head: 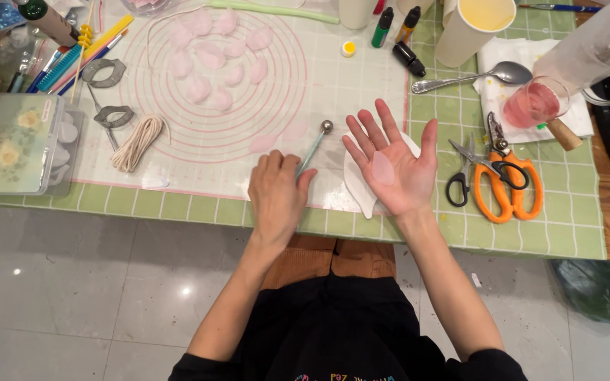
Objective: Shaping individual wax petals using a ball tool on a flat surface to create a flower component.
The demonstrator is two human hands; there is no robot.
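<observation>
Your left hand [277, 194] is curled around a ball-tipped tool [313, 146] on the mat [270, 106]. Just right, your right hand [392, 164] lies flat open, palm up, a pale petal [382, 168] resting on it, scissors [500, 176] beyond.

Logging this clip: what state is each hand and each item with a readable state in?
left hand: closed around the ball-tipped tool, knuckles up
right hand: open, palm up
pale petal: lying flat on the right palm
orange shears: shut, flat on the table
black scissors: slightly open
dropper bottles: capped, one lying down
cord: coiled in a bundle
</observation>
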